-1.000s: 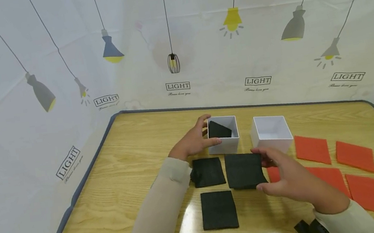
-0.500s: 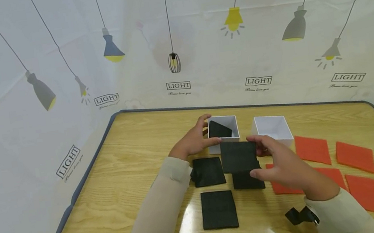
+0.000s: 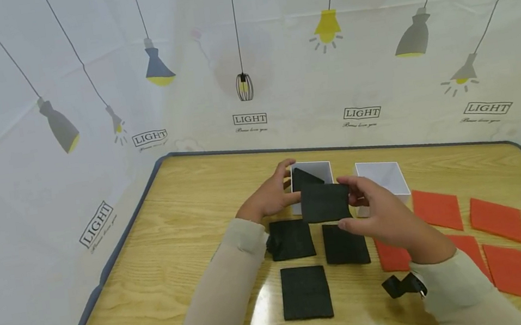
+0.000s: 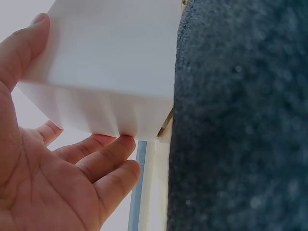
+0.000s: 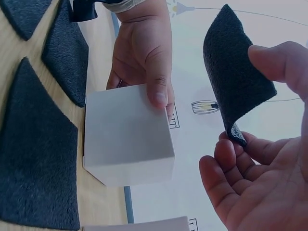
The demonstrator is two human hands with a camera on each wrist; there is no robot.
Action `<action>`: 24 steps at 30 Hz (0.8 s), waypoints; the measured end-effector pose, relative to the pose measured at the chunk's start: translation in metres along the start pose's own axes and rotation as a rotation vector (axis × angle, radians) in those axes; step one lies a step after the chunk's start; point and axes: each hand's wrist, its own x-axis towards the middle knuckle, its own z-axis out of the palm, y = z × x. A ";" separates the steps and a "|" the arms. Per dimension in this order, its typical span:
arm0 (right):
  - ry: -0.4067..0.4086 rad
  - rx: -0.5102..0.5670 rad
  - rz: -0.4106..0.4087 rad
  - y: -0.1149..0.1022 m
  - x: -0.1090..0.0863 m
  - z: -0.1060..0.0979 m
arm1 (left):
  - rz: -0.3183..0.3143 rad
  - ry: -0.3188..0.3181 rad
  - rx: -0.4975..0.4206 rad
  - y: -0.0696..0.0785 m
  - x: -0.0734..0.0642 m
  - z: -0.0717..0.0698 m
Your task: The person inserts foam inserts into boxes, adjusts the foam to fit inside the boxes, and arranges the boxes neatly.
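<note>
My left hand holds the left white open-topped box, thumb at its front and fingers along the side, as the left wrist view also shows. A black felt square leans inside that box. Between thumb and fingers, my right hand pinches another black felt square, raised in front of the box and overlapping its front wall in the head view. In the right wrist view this held square is bent into a curve. Below lie more black squares on the table.
A second white box stands to the right. Several red felt squares lie on the wooden table at the right. A black strap piece hangs at my right cuff. Printed white sheeting surrounds the table.
My right hand has lifted the black square up and away from me toward the left box, uncovering another black square on the table. The left hand stays on the box.
</note>
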 end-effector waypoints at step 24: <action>0.087 0.118 0.066 0.008 0.039 0.008 | 0.003 0.013 -0.047 -0.003 0.007 0.002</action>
